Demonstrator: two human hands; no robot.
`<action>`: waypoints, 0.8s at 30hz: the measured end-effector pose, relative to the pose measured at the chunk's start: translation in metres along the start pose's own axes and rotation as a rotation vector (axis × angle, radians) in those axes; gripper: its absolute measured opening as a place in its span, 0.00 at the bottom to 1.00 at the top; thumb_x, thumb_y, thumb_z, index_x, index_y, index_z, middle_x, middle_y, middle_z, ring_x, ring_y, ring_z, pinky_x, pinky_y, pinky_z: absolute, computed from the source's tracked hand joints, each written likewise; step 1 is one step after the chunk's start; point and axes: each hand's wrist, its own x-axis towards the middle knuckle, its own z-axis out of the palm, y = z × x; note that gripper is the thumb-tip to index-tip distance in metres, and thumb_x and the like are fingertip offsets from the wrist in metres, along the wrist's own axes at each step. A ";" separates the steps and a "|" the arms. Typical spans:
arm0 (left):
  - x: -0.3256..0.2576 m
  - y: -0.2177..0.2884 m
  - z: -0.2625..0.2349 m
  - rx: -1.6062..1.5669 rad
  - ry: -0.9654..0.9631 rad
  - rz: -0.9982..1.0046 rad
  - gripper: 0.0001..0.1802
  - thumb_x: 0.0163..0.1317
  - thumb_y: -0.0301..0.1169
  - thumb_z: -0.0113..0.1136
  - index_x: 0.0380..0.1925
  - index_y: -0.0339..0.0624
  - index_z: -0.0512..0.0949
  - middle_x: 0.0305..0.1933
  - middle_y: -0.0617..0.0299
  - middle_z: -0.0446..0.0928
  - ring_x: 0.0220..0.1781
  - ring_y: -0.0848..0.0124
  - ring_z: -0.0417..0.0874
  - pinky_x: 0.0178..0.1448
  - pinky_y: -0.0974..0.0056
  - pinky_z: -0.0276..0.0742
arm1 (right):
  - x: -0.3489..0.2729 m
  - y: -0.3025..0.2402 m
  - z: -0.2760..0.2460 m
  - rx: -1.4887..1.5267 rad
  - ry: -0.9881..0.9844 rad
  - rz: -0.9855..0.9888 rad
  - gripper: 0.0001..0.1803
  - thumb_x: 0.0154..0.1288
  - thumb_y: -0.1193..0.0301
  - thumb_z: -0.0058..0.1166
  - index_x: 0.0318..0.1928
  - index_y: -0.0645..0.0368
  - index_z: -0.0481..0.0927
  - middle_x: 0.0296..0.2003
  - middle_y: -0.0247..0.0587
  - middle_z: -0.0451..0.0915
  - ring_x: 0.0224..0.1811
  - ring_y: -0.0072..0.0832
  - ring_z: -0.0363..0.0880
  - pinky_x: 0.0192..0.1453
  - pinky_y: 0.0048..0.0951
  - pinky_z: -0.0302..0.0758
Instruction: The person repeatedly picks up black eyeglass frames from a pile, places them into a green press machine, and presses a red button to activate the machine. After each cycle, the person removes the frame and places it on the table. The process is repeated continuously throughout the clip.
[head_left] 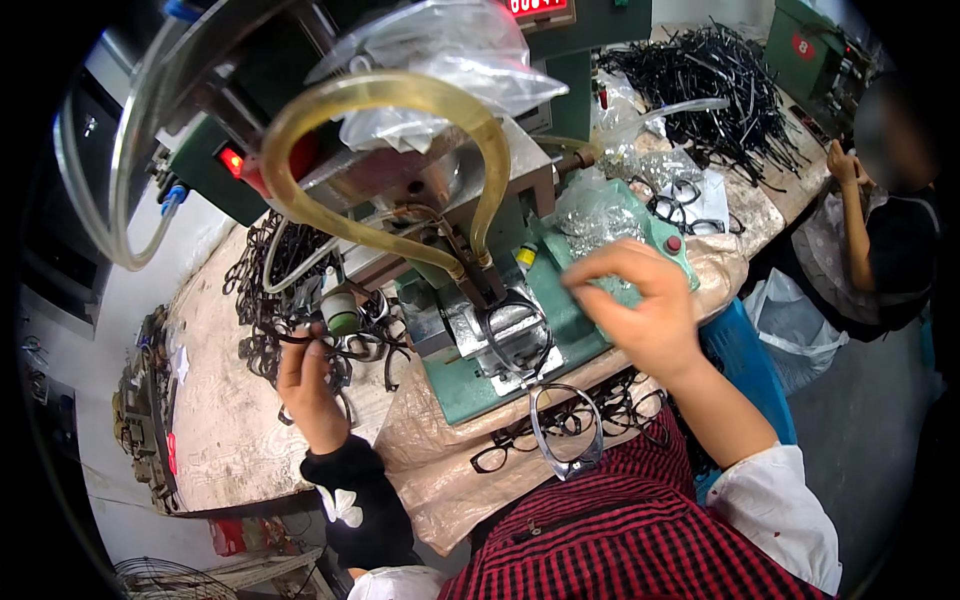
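Observation:
A dark eyeglass frame (pixel 537 412) sits at the green bench machine (pixel 462 392). One rim lies under the machine's metal tip, and the other hangs over the front edge toward my apron. At the left, my left hand (pixel 312 395) pinches a thin black eyeglass temple (pixel 296 338) beside the pile of dark frames. My right hand (pixel 648 318) is raised over the machine's right side, thumb and forefinger curled together. Whatever they hold, if anything, is too small to make out. Just behind it lies a clear plastic bag of small metal parts (pixel 603 213).
Yellowish tubes (pixel 490 130) loop above the work spot. More eyeglass frames (pixel 520 440) lie along the front edge on brown paper (pixel 420 465). Black temples (pixel 715 95) are heaped at the back right. A blue bin (pixel 740 355) stands right, near a seated person (pixel 885 240).

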 end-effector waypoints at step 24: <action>-0.096 0.131 0.117 -0.304 -0.754 -0.676 0.17 0.77 0.40 0.46 0.52 0.37 0.70 0.26 0.53 0.78 0.13 0.72 0.71 0.15 0.73 0.63 | 0.008 -0.024 0.025 0.341 -0.162 0.210 0.30 0.60 0.79 0.58 0.65 0.62 0.72 0.58 0.44 0.79 0.62 0.33 0.77 0.67 0.35 0.71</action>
